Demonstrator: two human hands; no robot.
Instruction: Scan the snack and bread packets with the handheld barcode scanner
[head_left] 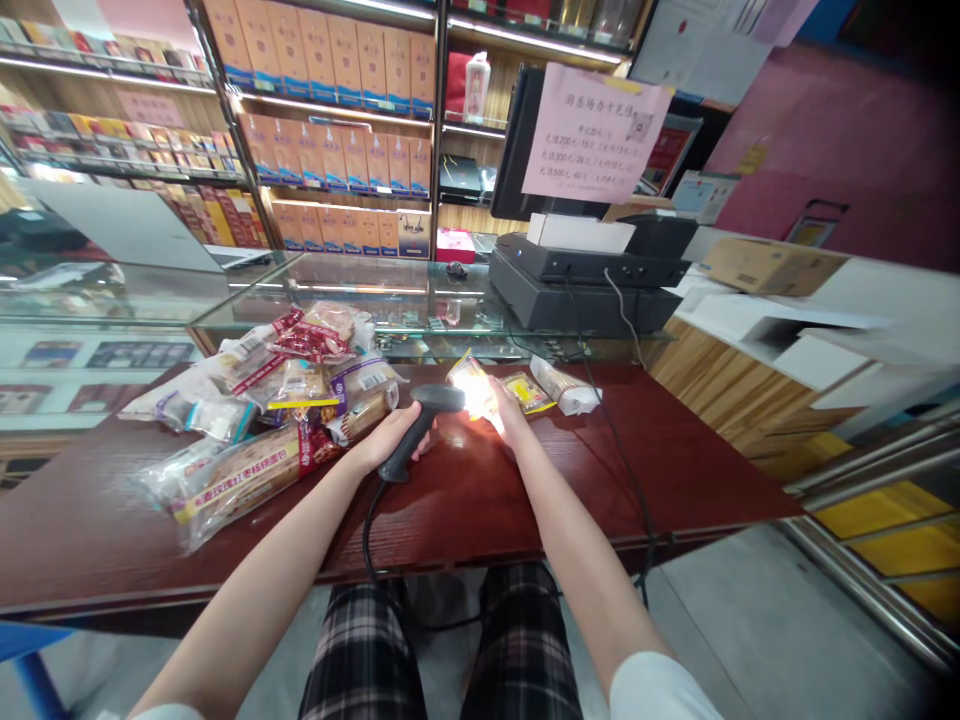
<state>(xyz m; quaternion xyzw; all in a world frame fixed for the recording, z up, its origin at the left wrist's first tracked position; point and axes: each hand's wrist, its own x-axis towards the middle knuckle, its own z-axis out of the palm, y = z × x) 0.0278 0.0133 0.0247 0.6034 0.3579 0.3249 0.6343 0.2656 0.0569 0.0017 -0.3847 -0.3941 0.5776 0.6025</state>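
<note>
Head view: our left hand (388, 437) grips the scanner (411, 436), our right hand (511, 412) holds a packet (463, 371) in its light (478, 394), so we seem to be scanning and next need steady hands.

Strip lights (536, 41) glow along shelves (441, 130) of boxes (345, 160) across the top left and centre, behind a glass counter (360, 285). A pink wall (885, 130) stands upper right, above a wood-panelled cabinet (712, 385). A dark red table (465, 520) spans the middle; grey floor (765, 610) shows lower right.
</note>
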